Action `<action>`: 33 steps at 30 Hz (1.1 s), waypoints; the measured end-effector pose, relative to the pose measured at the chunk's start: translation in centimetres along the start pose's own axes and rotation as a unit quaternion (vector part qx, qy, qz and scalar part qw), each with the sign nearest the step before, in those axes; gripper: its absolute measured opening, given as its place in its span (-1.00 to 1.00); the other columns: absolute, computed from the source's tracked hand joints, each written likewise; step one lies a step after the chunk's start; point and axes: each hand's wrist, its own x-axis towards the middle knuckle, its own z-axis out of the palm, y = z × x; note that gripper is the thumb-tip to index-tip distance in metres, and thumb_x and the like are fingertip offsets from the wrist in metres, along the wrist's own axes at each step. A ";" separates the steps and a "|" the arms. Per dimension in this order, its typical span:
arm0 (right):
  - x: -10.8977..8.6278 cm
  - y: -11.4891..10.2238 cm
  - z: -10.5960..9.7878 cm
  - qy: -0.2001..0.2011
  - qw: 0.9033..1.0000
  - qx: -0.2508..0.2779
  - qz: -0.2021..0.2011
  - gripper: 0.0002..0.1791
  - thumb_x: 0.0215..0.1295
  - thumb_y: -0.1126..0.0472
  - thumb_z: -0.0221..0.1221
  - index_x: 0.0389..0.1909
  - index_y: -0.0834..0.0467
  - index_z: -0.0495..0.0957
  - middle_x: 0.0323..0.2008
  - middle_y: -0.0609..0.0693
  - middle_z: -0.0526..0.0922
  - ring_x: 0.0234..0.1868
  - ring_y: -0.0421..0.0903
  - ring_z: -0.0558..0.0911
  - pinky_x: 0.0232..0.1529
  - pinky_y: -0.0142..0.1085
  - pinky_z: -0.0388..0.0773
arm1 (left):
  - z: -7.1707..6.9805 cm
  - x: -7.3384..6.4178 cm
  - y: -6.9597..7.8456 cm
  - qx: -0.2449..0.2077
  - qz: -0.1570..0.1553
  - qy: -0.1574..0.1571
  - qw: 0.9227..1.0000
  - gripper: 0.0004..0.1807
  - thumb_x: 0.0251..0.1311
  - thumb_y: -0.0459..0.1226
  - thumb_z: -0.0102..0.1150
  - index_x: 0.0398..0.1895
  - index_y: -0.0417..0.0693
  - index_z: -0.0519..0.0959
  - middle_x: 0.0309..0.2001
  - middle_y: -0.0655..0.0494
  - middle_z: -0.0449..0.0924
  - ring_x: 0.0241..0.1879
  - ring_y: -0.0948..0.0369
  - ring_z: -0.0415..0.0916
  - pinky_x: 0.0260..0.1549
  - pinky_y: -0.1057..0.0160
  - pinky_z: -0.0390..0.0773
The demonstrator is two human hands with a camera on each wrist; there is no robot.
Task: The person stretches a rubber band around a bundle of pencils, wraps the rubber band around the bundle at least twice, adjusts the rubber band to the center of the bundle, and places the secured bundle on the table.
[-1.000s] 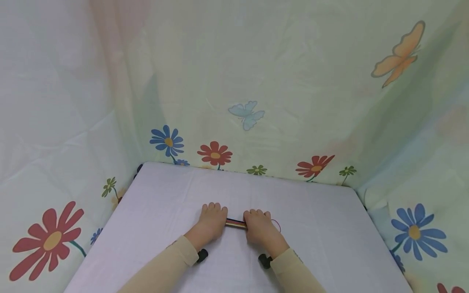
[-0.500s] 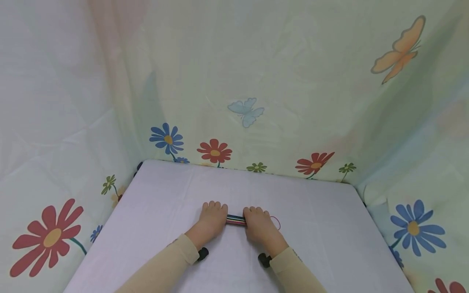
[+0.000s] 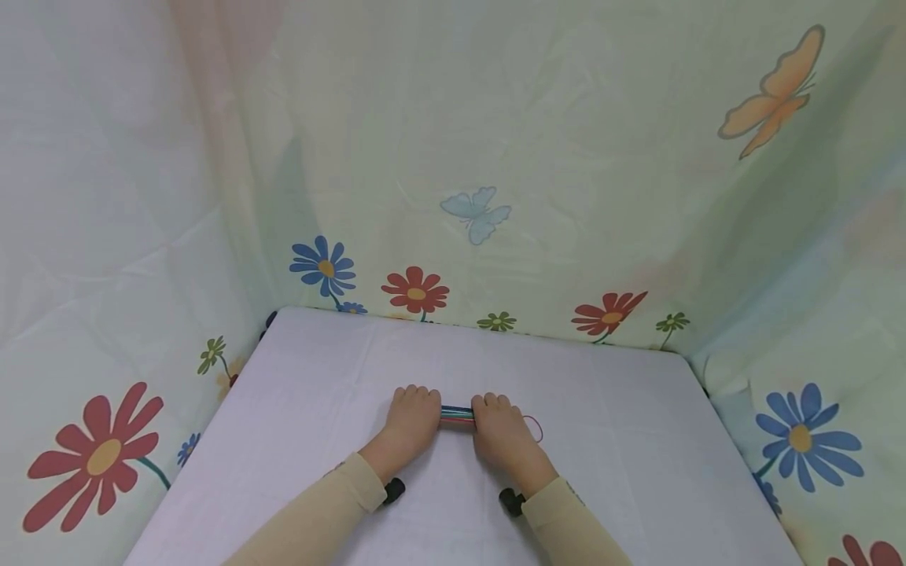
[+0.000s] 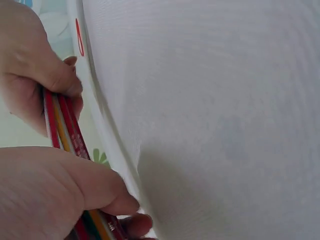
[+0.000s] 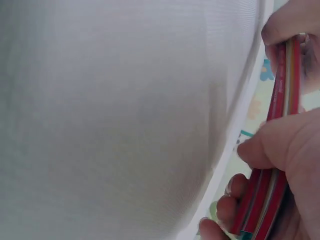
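A bundle of several coloured pencils point(image 3: 456, 415) lies sideways between the two hands, over the middle of the table. My left hand point(image 3: 413, 417) grips one end and my right hand point(image 3: 501, 431) grips the other, so only a short stretch shows between them. From the left wrist, red and yellow pencils point(image 4: 65, 122) run from one fist to the other. The right wrist view has red pencil ends point(image 5: 255, 207) coming out below the right thumb. Just right of the right hand, a thin red loop point(image 3: 534, 428) lies on the table.
A white cloth covers the table point(image 3: 602, 424). Curtains point(image 3: 566, 157) printed with flowers and butterflies stand around its back and sides. A black wrist camera point(image 3: 511, 501) sits under the right wrist, another point(image 3: 393, 491) under the left.
The pencil bundle and both hands have shifted slightly forward. Different pencil colours show between the hands: brownish and gold before, blue, green and red now. The red loop stays put.
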 end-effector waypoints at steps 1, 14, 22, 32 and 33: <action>0.0 0.0 0.0 0.007 1.000 0.001 -0.001 -0.76 0.42 0.26 0.26 0.03 0.22 0.53 -0.15 0.10 0.61 -0.13 0.08 0.53 -0.09 0.05 0.61 | 0.0 0.0 0.0 0.001 0.005 0.005 1.000 -0.82 0.42 -0.20 0.33 -0.05 -0.08 0.63 -0.14 0.02 0.70 -0.10 0.09 0.58 -0.01 0.06 0.54; 0.0 0.0 0.0 0.052 0.999 0.002 0.002 -0.84 0.42 0.33 0.18 -0.06 0.23 0.46 -0.20 0.12 0.58 -0.22 0.07 0.48 -0.20 0.00 0.57 | -0.4 -0.2 0.8 0.062 0.015 0.075 0.995 -0.79 0.48 -0.14 0.25 -0.11 -0.04 0.48 -0.25 0.05 0.56 -0.24 0.14 0.42 -0.21 0.15 0.41; 0.0 -0.4 -0.3 0.074 0.997 -0.007 0.017 -0.86 0.53 0.26 0.20 -0.08 0.23 0.46 -0.24 0.12 0.59 -0.25 0.06 0.49 -0.21 -0.03 0.56 | -0.7 -0.1 0.9 0.075 -0.008 0.084 0.994 -0.76 0.48 -0.12 0.26 -0.17 -0.08 0.49 -0.29 0.04 0.59 -0.27 0.14 0.44 -0.17 0.14 0.47; -0.3 -0.3 -0.9 0.080 0.995 0.020 0.056 -0.71 0.36 0.17 0.40 -0.11 0.15 0.49 -0.23 0.04 0.57 -0.23 0.02 0.48 -0.20 -0.06 0.52 | -1.0 -0.1 0.7 0.062 -0.015 0.063 0.996 -0.77 0.49 -0.13 0.26 -0.13 -0.09 0.50 -0.24 0.01 0.61 -0.20 0.11 0.47 -0.13 0.11 0.47; -0.3 -0.3 -1.0 0.081 0.994 0.030 0.061 -0.71 0.34 0.17 0.41 -0.11 0.15 0.50 -0.23 0.04 0.58 -0.22 0.02 0.48 -0.19 -0.06 0.53 | -1.1 -0.1 0.7 0.060 -0.015 0.062 0.996 -0.78 0.50 -0.13 0.25 -0.13 -0.08 0.49 -0.23 0.01 0.61 -0.19 0.10 0.47 -0.12 0.10 0.47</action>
